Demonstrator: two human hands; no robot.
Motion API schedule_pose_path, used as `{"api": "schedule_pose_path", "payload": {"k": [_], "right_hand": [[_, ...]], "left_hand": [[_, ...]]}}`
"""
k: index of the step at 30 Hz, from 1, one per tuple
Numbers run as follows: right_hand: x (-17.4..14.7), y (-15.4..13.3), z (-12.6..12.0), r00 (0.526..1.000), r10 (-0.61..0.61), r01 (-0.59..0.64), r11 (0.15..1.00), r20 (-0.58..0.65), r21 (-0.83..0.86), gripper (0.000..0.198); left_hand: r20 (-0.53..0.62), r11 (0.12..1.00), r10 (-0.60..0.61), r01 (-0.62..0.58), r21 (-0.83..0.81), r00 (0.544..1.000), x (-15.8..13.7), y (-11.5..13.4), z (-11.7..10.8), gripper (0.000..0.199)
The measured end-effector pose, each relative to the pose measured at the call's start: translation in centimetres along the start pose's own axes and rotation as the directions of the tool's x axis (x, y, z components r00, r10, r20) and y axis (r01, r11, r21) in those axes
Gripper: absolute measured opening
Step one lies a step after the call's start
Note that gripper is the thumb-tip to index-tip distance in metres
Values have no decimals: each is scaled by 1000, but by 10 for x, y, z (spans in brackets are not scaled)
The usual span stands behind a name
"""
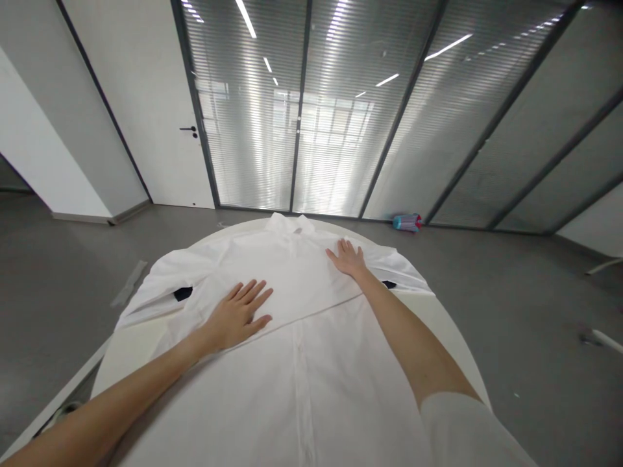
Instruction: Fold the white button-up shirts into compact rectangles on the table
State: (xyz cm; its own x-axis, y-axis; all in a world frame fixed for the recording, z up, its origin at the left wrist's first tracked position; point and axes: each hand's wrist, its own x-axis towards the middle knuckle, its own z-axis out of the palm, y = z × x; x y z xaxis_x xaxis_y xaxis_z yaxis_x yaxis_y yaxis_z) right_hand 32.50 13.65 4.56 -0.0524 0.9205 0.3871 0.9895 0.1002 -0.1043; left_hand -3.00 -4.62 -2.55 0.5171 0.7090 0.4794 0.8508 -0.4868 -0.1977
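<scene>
A white button-up shirt (287, 259) lies spread on a round white table, its collar at the far edge and its sleeves out to both sides. My left hand (239, 314) rests flat on the left part of the shirt, fingers spread and pointing away from me. Farther off, my right hand (348, 259) lies on the upper right of the shirt near the shoulder, its fingers also apart. Between the hands a slanting edge crosses the white cloth, with a front placket running below it. Neither hand grips any cloth.
The pale table (448, 324) shows its rim at the right. Small dark patches (183, 294) appear beside the sleeves. A blue and red patterned object (407, 222) sits on the grey floor by the glass partition (335, 130). A door (160, 110) is at the left.
</scene>
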Motion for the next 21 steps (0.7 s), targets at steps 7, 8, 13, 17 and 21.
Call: {"api": "schedule_pose_path", "payload": {"k": [7, 8, 13, 17, 21], "right_hand": [[21, 37, -5, 985, 169, -167, 984, -33, 59, 92], [21, 38, -6, 981, 183, -179, 982, -58, 62, 91], [-3, 13, -15, 973, 79, -76, 997, -218, 25, 86], [-44, -15, -9, 965, -239, 234, 971, -105, -51, 86], [-66, -3, -1, 960, -279, 280, 956, 30, -90, 88]], "left_hand": [[14, 1000, 3, -3, 4, 1000, 0, 1, -1, 78], [9, 1000, 4, -4, 0, 1000, 0, 1, 0, 79], [-3, 1000, -6, 6, -9, 1000, 1, 1, 1, 81], [29, 1000, -4, 4, 3, 1000, 1, 0, 1, 83], [28, 1000, -6, 6, 1, 1000, 1, -3, 3, 86]]}}
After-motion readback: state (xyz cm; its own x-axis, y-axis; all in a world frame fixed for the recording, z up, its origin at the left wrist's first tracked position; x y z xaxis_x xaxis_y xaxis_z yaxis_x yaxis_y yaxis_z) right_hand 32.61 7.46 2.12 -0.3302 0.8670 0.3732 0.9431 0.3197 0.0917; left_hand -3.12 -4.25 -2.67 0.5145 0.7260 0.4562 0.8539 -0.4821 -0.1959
